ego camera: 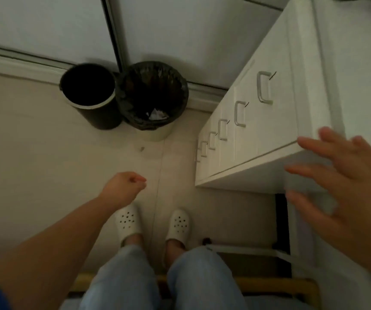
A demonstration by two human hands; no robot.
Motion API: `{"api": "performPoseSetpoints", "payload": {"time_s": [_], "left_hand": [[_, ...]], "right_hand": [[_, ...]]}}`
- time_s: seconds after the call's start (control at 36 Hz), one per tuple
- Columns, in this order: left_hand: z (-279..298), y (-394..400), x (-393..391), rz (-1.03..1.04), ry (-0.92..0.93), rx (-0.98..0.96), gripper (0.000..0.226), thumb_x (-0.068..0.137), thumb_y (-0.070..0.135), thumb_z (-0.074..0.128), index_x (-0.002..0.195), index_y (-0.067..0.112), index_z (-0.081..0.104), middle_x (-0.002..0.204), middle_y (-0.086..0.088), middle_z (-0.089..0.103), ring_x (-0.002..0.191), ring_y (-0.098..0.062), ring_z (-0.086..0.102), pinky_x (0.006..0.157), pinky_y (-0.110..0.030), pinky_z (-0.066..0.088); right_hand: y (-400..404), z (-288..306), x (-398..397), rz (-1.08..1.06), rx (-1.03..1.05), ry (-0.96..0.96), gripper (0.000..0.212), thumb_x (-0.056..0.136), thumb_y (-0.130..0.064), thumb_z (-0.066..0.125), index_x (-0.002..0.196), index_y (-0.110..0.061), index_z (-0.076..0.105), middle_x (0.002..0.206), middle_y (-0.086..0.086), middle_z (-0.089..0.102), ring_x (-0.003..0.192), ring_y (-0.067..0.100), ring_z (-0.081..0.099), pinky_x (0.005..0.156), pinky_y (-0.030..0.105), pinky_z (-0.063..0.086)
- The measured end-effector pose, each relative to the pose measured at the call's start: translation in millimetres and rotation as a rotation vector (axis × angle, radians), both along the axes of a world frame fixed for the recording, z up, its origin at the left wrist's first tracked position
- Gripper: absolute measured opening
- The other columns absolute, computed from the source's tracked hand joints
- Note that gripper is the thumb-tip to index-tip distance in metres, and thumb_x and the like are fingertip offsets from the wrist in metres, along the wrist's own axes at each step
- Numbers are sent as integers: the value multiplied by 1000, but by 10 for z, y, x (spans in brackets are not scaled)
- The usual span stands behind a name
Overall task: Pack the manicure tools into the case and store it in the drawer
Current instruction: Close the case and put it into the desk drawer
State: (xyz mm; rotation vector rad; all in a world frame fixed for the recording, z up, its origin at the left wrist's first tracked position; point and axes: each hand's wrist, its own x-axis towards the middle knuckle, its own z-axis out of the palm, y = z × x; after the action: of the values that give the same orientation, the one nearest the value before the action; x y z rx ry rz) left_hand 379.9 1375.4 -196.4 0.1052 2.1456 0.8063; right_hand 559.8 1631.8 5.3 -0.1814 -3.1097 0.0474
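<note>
Drawer unit (267, 121) taken as landmark: white, tall, seen from above, five drawer fronts stacked down its face, each with a metal handle (264, 87); all fronts are seen flush, none pulled out. Right hand (345, 189) is held just off the unit's near top corner, fingers spread wide, nothing gripped, motion-blurred; whether the fingertips touch the corner edge cannot be told. Left hand (125, 189) is held well apart from the unit, out over the floor (34, 153), fingers curled into a loose narrow fist; nothing is seen in it, though the palm side is hidden. Case and manicure tools are not seen anywhere; whether they are inside a drawer cannot be told. Beyond the unit's foot, against the wall base, two bins are placed touching side by side: a dark bin (90, 95), and a lined bin (152, 97) with a black bag and some white paper inside; the lined one is the nearer to the unit. Between bins, unit face and the white clogs (153, 222), a bare strip of pale floor is left open. Below the unit's near side edge a dark gap (280, 218) is seen, bounded by a white panel. A wooden edge (269, 285) is crossed by the jeans-clad legs (122, 280) at the bottom.
</note>
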Motion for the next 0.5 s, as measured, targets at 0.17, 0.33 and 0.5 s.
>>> {"api": "performPoseSetpoints", "payload": {"time_s": [0.17, 0.33, 0.5], "left_hand": [[488, -649, 67, 111, -215, -241, 17, 82, 19, 61, 95, 11, 68, 91, -11, 67, 85, -29, 62, 77, -35, 49], [1528, -1000, -38, 306, -253, -301, 16, 84, 7, 58, 96, -2, 66, 87, -16, 64, 79, -29, 60, 80, -41, 49], [2642, -1026, -360, 285, -153, -309, 16, 84, 0, 57, 97, -7, 64, 77, -14, 61, 65, -27, 53, 71, -34, 45]], "right_hand": [[-39, 100, -61, -17, 0, -14, 30, 77, -33, 52, 90, -12, 70, 118, 14, 61, 125, 32, 39, 107, 53, 22], [-108, 330, -134, -97, -26, -157, 35, 79, -29, 44, 88, -10, 72, 116, 15, 63, 124, 35, 42, 107, 51, 20], [-174, 706, -248, -202, -102, -425, 25, 75, -18, 64, 97, -10, 71, 124, 14, 59, 128, 37, 40, 109, 54, 18]]}}
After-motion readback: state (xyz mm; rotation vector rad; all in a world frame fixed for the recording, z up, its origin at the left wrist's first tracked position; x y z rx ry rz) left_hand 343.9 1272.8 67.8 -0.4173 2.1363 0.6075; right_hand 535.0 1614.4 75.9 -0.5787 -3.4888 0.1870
